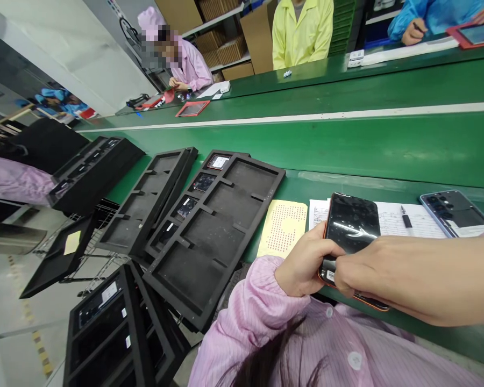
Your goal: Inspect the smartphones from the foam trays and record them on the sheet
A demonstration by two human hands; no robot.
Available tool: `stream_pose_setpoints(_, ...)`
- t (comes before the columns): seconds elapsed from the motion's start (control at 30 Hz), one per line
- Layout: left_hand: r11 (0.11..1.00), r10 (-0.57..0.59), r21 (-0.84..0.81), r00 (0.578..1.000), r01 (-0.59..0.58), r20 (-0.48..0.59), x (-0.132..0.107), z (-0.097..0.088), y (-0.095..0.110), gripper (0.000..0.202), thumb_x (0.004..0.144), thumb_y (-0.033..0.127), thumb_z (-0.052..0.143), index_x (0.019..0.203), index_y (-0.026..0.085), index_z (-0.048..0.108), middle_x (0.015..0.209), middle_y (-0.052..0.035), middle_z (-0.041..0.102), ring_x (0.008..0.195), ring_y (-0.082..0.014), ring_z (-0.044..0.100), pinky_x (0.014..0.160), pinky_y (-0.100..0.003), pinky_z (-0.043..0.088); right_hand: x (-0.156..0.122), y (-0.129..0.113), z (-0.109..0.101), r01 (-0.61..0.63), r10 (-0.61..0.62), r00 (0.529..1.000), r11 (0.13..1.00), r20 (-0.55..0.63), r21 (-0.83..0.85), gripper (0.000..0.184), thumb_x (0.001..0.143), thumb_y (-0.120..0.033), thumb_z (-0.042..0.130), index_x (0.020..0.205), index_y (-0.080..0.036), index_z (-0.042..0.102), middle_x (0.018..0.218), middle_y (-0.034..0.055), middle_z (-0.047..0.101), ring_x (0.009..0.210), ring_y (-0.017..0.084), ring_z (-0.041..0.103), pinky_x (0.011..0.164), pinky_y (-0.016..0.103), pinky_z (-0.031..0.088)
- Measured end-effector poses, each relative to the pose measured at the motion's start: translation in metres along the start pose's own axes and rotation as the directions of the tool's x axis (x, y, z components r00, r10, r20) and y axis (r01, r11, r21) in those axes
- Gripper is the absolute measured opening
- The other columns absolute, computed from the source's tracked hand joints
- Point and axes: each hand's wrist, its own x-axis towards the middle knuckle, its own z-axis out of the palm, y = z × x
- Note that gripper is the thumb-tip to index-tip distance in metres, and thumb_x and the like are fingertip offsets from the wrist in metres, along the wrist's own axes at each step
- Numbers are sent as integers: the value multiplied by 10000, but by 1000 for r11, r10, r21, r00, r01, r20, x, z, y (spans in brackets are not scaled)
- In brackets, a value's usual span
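A black smartphone with an orange rim (351, 231) is held screen up over the near edge of the green bench. My left hand (304, 263) grips its lower left side, fingers wrapped round the edge. My right hand (365, 269) comes in from the right and pinches the phone's bottom end, fingers closed on it. My pink sleeve (250, 312) fills the foreground below.
A yellow dotted sheet (283, 228) and a paper form (391, 219) with a pen (405, 218) lie behind the phone. A blue phone (455, 212) lies back up at right. Black foam trays (218, 226) stand left. Other people in pink, yellow and blue coats work across the green conveyor (347, 145).
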Motion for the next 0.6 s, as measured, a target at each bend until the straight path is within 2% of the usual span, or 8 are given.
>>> stream_pose_setpoints(0.2,998,-44,-50,999,44,0,-1,3,-1,286,400,66,532,671,155,541,566,51,518,544,-85,434,509,-183,319,6,-8,-3,-7,9,999,998,36,-62,236,659,3,442,715,-218,382,574,-71,449,414,107,341,386,264,191)
stream_pose_setpoints(0.3,990,-96,-99,995,96,6,1,5,-9,251,394,81,550,628,171,533,532,55,494,495,-90,440,502,-201,331,17,-12,-6,-129,136,987,988,85,-81,238,615,13,495,655,-212,431,622,-41,561,432,114,455,391,273,265)
stream_pose_setpoints(0.37,985,-139,-110,990,135,-25,7,4,-18,156,441,120,553,577,179,504,488,46,463,431,-91,416,484,-221,325,26,-10,-6,-224,234,967,970,106,-98,230,564,4,520,624,-213,472,665,-12,619,476,151,540,415,281,320)
stream_pose_setpoints(0.47,977,-179,-137,980,166,-90,19,-4,-30,28,533,178,519,530,182,492,436,21,438,374,-98,388,467,-242,317,41,-1,1,-316,340,932,932,125,-181,258,483,-9,491,634,-217,518,580,-18,604,469,194,569,413,277,329)
stream_pose_setpoints(0.53,978,-155,-154,982,137,-108,21,-12,-34,26,544,195,512,527,180,499,431,14,441,381,-104,394,474,-245,323,48,10,6,-319,348,933,918,92,-233,290,474,-18,494,678,-217,547,590,-17,612,483,202,580,420,263,332)
stream_pose_setpoints(0.6,987,-78,-151,990,61,-114,17,-20,-33,72,500,174,556,558,175,514,465,26,471,427,-98,420,504,-231,339,49,22,9,-271,279,960,942,10,-197,232,517,-59,529,687,-216,545,638,-7,632,523,207,596,445,260,353)
